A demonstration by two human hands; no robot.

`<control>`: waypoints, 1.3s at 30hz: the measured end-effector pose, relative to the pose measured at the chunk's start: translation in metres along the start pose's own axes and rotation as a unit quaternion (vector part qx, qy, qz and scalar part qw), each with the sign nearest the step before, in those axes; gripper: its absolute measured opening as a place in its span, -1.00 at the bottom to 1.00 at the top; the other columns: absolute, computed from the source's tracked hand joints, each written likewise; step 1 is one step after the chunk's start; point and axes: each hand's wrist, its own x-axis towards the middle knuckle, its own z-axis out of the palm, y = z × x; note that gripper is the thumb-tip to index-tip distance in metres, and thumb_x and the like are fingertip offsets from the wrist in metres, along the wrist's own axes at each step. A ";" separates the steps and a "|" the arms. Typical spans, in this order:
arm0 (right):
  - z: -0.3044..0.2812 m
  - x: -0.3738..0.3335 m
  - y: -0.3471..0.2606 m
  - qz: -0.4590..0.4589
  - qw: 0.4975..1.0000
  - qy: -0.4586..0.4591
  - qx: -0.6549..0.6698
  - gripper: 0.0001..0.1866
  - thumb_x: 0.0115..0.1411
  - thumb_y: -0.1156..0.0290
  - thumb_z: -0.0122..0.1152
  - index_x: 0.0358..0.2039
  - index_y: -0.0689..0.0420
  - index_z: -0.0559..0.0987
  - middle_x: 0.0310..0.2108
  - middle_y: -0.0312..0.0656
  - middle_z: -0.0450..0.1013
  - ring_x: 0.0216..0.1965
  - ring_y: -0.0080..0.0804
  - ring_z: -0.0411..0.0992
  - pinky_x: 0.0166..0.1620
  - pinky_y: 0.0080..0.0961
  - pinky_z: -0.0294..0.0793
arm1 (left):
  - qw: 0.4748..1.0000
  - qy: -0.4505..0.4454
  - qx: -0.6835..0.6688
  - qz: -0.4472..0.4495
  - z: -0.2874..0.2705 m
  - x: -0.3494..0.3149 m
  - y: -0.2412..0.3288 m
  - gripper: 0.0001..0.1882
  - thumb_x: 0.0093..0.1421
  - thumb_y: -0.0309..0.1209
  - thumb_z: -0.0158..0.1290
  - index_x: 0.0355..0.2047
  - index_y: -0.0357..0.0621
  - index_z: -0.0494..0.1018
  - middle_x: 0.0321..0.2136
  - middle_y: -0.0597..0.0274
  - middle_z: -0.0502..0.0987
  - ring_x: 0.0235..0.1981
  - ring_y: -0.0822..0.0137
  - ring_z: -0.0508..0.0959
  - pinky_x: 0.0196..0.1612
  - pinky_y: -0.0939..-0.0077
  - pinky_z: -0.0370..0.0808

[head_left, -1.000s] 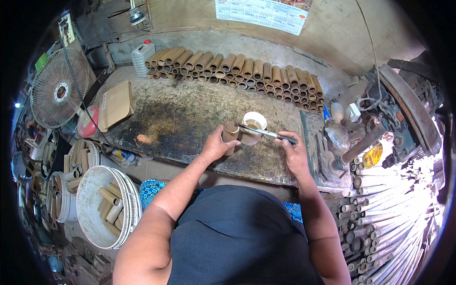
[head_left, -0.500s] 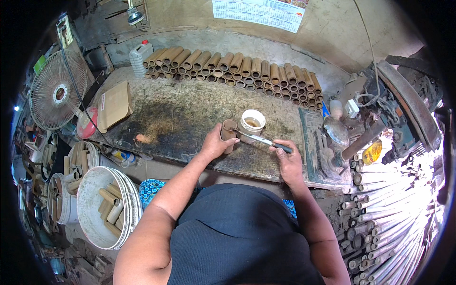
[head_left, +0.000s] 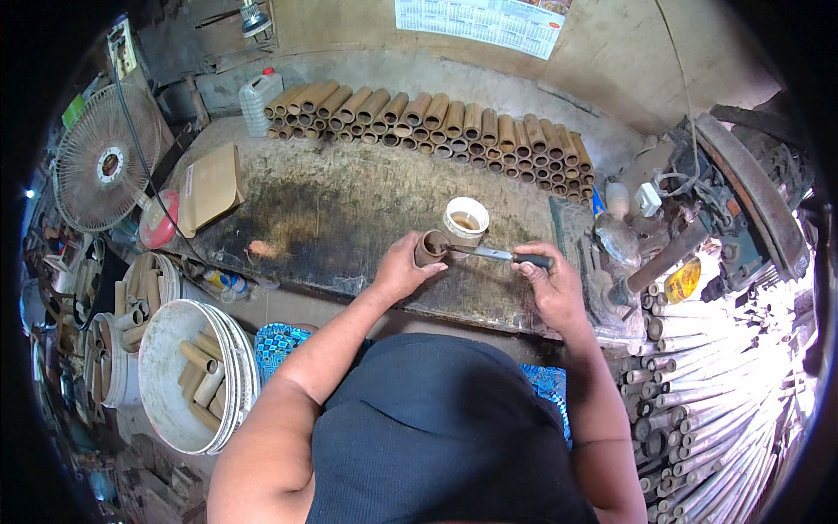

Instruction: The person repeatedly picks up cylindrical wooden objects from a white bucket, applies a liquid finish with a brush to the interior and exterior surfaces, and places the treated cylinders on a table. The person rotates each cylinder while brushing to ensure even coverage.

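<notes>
My left hand (head_left: 401, 269) is wrapped round a short brown bamboo tube (head_left: 429, 250), its open mouth tilted up and to the right. In my right hand (head_left: 555, 285) is a slim tool (head_left: 491, 253) with a dark handle and a shiny metal shaft; its tip is at the tube's mouth, and I cannot tell its exact kind. Just behind the tube, a white plastic cup (head_left: 466, 217) with brownish liquid stands on the worn wooden table (head_left: 323, 205).
Cut bamboo tubes (head_left: 436, 118) are stacked along the back, beside a plastic jug (head_left: 260, 103). A cardboard piece (head_left: 212, 190) and a fan (head_left: 109, 164) are at left. White buckets (head_left: 161, 349) hold more tubes. Long bamboo poles (head_left: 716, 402) lie at right, below a clamp-like metal machine (head_left: 663, 262).
My right hand and the tool have shifted to the right, and the tool now lies more level. The tube has tilted, its mouth turning toward the tool.
</notes>
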 end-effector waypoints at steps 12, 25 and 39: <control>0.001 0.011 -0.036 -0.046 0.985 -0.126 -0.106 -0.79 0.29 0.36 0.22 -0.13 0.16 0.57 -0.21 0.04 0.54 -0.06 0.03 0.48 0.05 -0.17 0.43 | 0.985 -0.012 0.084 0.148 0.020 -0.026 -0.002 -0.36 -0.04 -0.34 0.39 0.07 -0.14 0.43 0.06 0.06 0.52 0.12 -0.05 0.47 0.20 0.13 0.44; 0.012 -0.010 -0.050 -0.232 0.895 -0.080 -0.373 -0.72 0.11 0.46 0.32 -0.15 0.16 0.56 -0.19 -0.03 0.56 0.00 -0.03 0.46 0.06 -0.13 0.35 | 0.984 -0.031 0.097 0.144 0.023 -0.019 0.009 -0.37 -0.01 -0.31 0.37 0.09 -0.12 0.45 0.04 0.05 0.54 0.11 -0.05 0.48 0.20 0.12 0.44; 0.023 -0.012 0.011 -0.057 0.998 0.031 0.006 -0.75 0.24 0.40 0.32 -0.08 0.15 0.63 0.08 0.04 0.50 0.19 -0.03 0.43 0.21 -0.19 0.38 | 0.991 -0.046 0.058 0.112 0.009 -0.008 0.000 -0.31 0.04 -0.22 0.39 0.15 -0.15 0.41 0.08 -0.02 0.52 0.14 -0.07 0.48 0.21 0.09 0.41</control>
